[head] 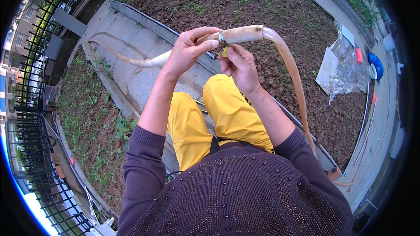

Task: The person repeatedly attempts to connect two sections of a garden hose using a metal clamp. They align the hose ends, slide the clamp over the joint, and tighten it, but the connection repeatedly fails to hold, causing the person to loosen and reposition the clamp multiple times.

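Note:
My left hand (193,47) grips a wide, stained hose sleeve (244,34) just left of a metal hose clamp (221,36). The clamp circles the sleeve and has a yellow-green thumb key (224,51) hanging below it. Thumb and fingers of my right hand (241,65) pinch that key. From the sleeve's right end comes a thinner beige hose (288,62), which bends down past my right arm. On the left, a pale hose section (160,59) emerges behind my left wrist and tapers into a thin hose (111,51) lying along the paving.
Paved path (144,82) runs between a tilled soil bed (256,3) and a weedy bed (88,131). Crumpled clear plastic sheeting (351,72) with white panels lies at right, near a blue object (376,64). A black metal fence (34,131) stands at left.

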Tool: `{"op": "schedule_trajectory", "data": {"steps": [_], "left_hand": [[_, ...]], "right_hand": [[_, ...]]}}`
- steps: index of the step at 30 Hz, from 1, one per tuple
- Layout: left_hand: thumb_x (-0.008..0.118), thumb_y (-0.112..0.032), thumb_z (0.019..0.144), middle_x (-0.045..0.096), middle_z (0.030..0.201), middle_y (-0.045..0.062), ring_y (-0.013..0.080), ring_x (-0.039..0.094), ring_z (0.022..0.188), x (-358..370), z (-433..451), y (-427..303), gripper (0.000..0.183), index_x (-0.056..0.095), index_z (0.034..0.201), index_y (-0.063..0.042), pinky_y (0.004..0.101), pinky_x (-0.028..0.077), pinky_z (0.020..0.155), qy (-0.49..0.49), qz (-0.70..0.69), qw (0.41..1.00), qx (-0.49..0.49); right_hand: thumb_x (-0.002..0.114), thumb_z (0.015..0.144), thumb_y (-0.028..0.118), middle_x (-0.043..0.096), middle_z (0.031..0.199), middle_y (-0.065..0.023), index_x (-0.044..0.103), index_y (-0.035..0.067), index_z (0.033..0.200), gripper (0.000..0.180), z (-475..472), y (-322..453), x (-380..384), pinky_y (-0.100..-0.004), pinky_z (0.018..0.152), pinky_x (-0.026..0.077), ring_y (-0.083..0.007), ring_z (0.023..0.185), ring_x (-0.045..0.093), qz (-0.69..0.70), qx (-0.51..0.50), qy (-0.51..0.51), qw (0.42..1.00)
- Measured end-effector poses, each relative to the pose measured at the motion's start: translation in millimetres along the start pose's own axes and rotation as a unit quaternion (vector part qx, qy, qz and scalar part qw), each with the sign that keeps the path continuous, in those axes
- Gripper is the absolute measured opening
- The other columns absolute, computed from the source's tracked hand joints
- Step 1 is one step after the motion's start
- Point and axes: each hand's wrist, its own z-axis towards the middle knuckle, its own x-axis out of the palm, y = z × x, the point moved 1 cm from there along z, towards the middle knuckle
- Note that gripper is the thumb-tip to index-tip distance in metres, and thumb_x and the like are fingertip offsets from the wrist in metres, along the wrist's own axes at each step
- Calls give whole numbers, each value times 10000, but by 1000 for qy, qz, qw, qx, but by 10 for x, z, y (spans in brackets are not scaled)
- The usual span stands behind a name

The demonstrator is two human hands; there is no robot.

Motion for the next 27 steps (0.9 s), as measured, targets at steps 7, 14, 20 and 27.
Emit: {"op": "schedule_trajectory", "data": {"steps": [7, 14, 20, 27], "left_hand": [[714, -129, 878, 692, 1066, 58, 108, 631, 970, -28, 1, -67, 377, 628, 1213, 20, 272, 516, 876, 14, 6, 1000, -5], [707, -99, 879, 698, 1048, 66, 114, 641, 951, 8, 26, 26, 360, 627, 1212, 12, 280, 520, 873, 7, -26, 1000, 9], [713, -86, 874, 705, 1023, 60, 110, 646, 936, 60, 14, 68, 351, 634, 1202, 9, 274, 523, 864, -17, -23, 999, 39], [720, -92, 871, 705, 1024, 52, 102, 641, 947, 61, -15, 95, 345, 645, 1195, -2, 266, 521, 865, -33, -19, 998, 46]], "right_hand": [[490, 1034, 288, 625, 778, -28, 613, 34, 971, 289, -34, -53, 42, -212, 604, 459, -68, 656, 555, -67, -60, -16, 996], [449, 1053, 309, 633, 858, -26, 598, 38, 1013, 312, -33, -123, 153, -228, 689, 476, -70, 752, 566, -25, -119, -88, 989], [451, 1044, 382, 570, 831, 8, 604, 64, 1045, 353, 5, -186, 193, -222, 641, 409, -59, 711, 484, 62, -91, -107, 988], [498, 1023, 398, 539, 845, 23, 598, 77, 1066, 339, -25, -78, 263, -212, 615, 381, -60, 699, 458, 192, -4, -92, 977]]}}
